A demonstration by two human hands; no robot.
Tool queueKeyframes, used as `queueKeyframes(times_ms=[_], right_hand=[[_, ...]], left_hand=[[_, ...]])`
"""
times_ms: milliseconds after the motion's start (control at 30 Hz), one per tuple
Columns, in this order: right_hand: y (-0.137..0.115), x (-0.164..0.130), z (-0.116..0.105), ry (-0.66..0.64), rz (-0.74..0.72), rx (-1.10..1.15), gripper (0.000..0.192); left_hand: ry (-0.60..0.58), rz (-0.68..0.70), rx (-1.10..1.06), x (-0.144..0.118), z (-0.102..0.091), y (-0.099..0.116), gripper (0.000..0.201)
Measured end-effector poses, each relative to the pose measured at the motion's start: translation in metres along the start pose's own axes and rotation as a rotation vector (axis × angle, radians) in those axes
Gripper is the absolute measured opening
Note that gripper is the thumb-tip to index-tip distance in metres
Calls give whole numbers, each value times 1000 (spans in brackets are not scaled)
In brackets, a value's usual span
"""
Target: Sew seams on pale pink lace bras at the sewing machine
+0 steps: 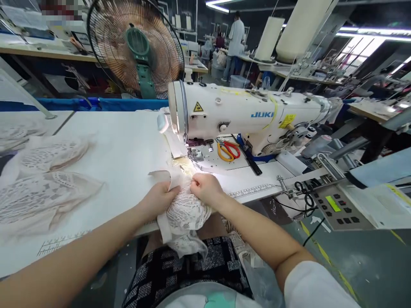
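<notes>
A cream lace bra piece [188, 209] hangs over the table's front edge, its upper end lying close to the needle area of a white sewing machine [221, 109]. My left hand [160, 197] grips the left side of the piece, thumb pressed on the fabric beside a pale strip that sticks out. With curled fingers, my right hand [205, 188] pinches the lace on the other side, just below the presser foot [195, 155]. The lamp lights the fabric brightly there, and its exact contact with the foot is hard to see.
More lace bra pieces [54, 192] lie on the left of the white table [128, 141]. Scissors with yellow and red handles [228, 150] rest under the machine arm near a black-handled tool [253, 164]. A control panel [340, 205] stands right; a large fan [138, 47] stands behind.
</notes>
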State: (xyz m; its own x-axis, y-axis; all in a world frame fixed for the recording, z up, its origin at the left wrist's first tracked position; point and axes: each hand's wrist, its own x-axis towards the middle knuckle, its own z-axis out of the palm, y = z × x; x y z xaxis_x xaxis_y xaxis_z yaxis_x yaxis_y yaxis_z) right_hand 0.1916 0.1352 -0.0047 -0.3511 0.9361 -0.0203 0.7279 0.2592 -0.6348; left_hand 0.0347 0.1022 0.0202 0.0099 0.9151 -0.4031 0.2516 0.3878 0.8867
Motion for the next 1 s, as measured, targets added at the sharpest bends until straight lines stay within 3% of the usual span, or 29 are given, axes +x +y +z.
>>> queueKeyframes(times_ms=[133,333,433,500,533,600,700,767,900,1000], right_hand=[[0,-14,5,117,20,-181,14],[13,-50,-7,202,104,-257,16],[36,-87,-21,305,102,-182,25],[53,-113,-22,462,172,100,40],[59,-124,-18,413,207,240,49],[62,-139,-3,183,195,490,66],[45,-139,28,-106,1,713,81],[28,-130,45,-156,-49,828,87],[13,-116,57,-166,111,854,91],[20,-118,57,-171,184,794,78]], left_hand=[[-88,-114,-263,-14,18,-6,12],[-200,-214,-457,-16,27,-3,12],[-262,-244,-521,-15,19,-1,18],[-269,-255,-543,-14,13,-1,27],[-274,-253,-548,-13,11,-1,32],[-308,-246,-562,-12,10,-2,44],[-382,-240,-575,-11,12,-3,55],[-401,-227,-537,-8,13,-1,54],[-363,-154,-371,11,5,9,46],[-312,47,-127,38,-6,21,39]])
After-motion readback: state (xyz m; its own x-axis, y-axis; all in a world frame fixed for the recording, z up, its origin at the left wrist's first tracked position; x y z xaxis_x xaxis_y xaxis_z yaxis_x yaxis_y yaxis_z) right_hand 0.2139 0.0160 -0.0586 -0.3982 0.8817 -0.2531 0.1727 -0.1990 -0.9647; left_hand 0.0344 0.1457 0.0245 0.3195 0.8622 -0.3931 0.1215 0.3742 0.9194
